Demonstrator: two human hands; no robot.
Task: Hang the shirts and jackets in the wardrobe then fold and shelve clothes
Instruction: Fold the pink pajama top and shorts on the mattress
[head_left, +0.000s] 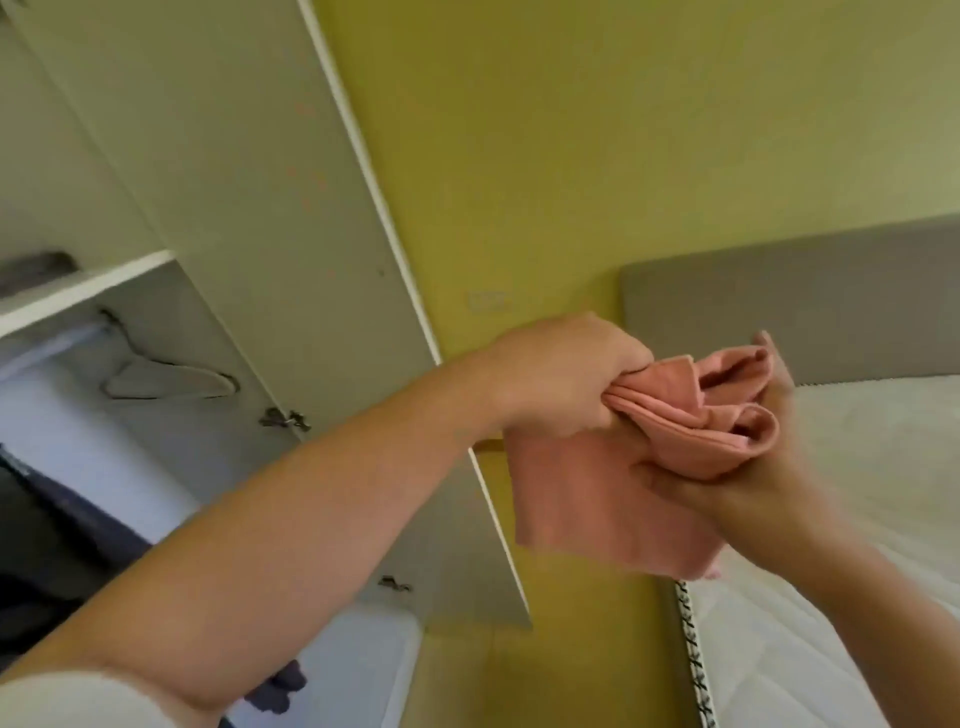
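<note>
Pink cloth (587, 499), in grip of left hand (561, 374) and right hand (743, 488).

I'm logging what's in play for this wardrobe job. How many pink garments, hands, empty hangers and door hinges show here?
Pink garment: 1
Hands: 2, the left hand and the right hand, both gripping the garment
Empty hanger: 1
Door hinges: 2
Total: 6
</note>
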